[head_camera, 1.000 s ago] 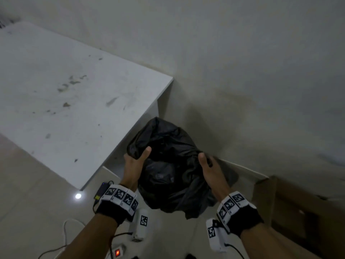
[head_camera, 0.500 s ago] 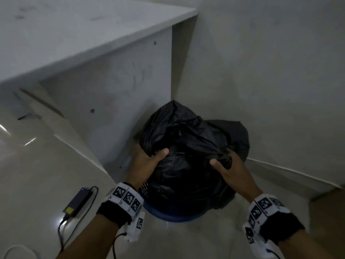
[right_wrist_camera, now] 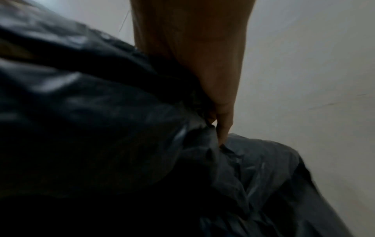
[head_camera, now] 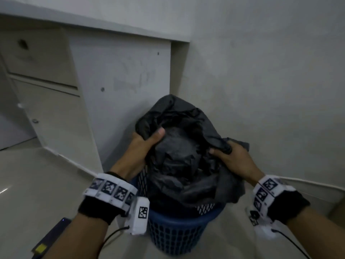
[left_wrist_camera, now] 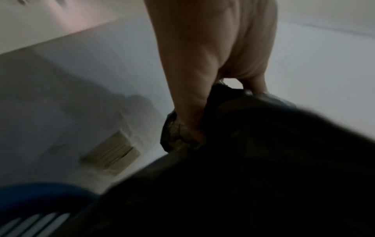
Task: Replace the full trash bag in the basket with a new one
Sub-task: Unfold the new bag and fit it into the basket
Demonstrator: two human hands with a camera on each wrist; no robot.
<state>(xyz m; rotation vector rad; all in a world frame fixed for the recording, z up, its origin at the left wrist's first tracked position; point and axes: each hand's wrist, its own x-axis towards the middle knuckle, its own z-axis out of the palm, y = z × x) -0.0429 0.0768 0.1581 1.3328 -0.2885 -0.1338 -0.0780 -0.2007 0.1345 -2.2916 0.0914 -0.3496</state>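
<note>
two hands are clamped on the bag (head_camera: pixel 179 159): the left hand (head_camera: pixel 143 144) grips a fold of the rim on the near-left side, thumb over the top, and the right hand (head_camera: pixel 233 157) pinches a bunch of plastic on the right. in the left wrist view the fingers (left_wrist_camera: pixel 188 115) are curled round a wad of the film, and in the right wrist view the fingertips (right_wrist_camera: pixel 223 126) are buried in a crease. the hands are held apart, on opposite sides of the mouth.

the bag sits in the blue basket (head_camera: pixel 177 234), which stands on the floor in the corner between the desk side panel (head_camera: pixel 121 86) and the wall (head_camera: pixel 261 71). it bulges well above the basket rim and its mouth is open and slack.

the step in hand is judged to be gathering the mouth before the lift. it is done well if more rim is taken up from the far side, which neither hand holds, and the two grips are brought together over the middle so the opening is closed. the pull should then be straight up, not toward the body, since the basket is light-looking and may be dragged or tipped with the bag. thin film may tear where it is pinched, so a broad fistful is better than a fingertip hold. a charger (head_camera: pixel 50 238) and its cable lie on the floor near the left, and should be kept clear of when the bag is set down.
</note>
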